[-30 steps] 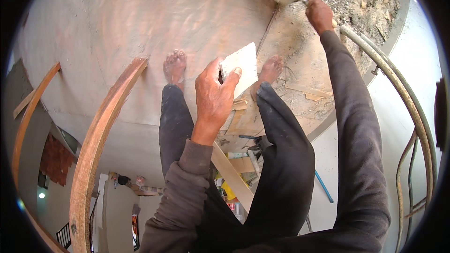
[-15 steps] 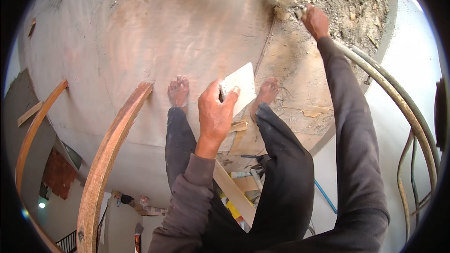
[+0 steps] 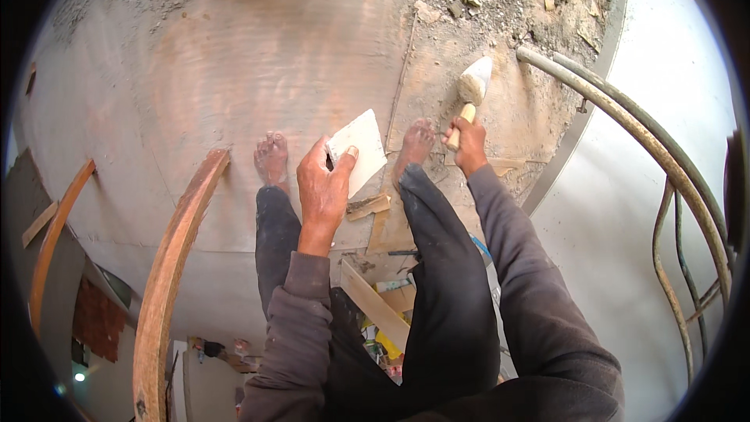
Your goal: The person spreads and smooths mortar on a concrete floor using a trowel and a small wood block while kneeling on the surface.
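Observation:
Between the fingers and thumb of my left hand (image 3: 324, 191) is a flat, whitish piece of tile (image 3: 359, 152) with angled corners, held above the boards between my feet. My right hand (image 3: 467, 143) is wrapped round the wooden handle of a trowel (image 3: 474, 82). Its pointed metal blade is tipped away from me, up and to the right, with some grey stuff stuck near the handle. Trowel and tile are apart, the trowel lying further to the right. Both hands are dusty.
My bare feet (image 3: 271, 158) stand on a dusty board platform (image 3: 258, 55). Rubble (image 3: 539, 0) lies at the far right. Curved-looking wooden posts (image 3: 176, 266) rise at left, poles (image 3: 625, 113) at right beside a pale wall (image 3: 601, 227). Below, between my legs, are a plank (image 3: 375, 305) and clutter.
My right hand has drawn the trowel back from the rubble toward my right foot, and its blade has turned. The left hand still holds the tile; the whole view has shifted slightly.

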A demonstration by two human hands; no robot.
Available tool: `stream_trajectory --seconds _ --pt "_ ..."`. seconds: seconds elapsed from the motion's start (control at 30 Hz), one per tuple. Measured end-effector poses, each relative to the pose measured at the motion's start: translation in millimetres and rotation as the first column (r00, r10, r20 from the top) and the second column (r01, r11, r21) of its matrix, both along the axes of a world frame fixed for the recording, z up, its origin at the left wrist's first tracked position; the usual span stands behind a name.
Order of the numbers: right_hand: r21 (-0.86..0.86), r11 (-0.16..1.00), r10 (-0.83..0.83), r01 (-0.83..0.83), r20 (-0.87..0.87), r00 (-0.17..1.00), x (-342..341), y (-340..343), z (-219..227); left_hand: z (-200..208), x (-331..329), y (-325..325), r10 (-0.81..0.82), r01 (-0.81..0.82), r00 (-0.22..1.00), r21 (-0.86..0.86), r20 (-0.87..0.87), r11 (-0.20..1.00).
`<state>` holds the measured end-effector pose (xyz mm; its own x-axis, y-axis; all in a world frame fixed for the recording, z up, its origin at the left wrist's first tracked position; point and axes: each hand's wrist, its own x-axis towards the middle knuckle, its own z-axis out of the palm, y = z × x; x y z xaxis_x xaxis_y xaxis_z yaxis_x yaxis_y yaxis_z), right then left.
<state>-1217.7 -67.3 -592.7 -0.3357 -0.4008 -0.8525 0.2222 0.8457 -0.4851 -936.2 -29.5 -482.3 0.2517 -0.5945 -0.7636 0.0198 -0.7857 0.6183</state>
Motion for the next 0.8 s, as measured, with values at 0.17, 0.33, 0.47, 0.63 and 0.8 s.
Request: stream_trajectory --seconds 0.17,0.33,0.47,0.63,0.8 --pt "-0.126 0.992 -0.041 0.019 -0.175 0.984 53 -16 -63 8 -5 -9 -0.023 0.024 0.999 -0.014 0.025 1.000" --pt "-0.176 0.981 0.057 -0.087 -0.170 0.984 153 -75 -72 3 1 -3 -0.035 0.036 0.999 -0.031 0.037 0.999" --pt "-0.192 0.825 0.331 -0.531 -0.597 0.731 167 -114 -64 0 2 -7 -0.045 0.046 0.998 -0.026 0.042 0.999" --pt "-0.148 0.907 0.285 -0.393 -0.471 0.835 105 -72 -40 -2 5 -3 -0.010 0.010 0.999 -0.023 0.032 1.000" --pt "0.105 0.965 0.252 -0.241 -0.631 0.734 13 -24 -45 4 6 -12 -0.071 0.071 0.997 -0.020 0.012 0.997"
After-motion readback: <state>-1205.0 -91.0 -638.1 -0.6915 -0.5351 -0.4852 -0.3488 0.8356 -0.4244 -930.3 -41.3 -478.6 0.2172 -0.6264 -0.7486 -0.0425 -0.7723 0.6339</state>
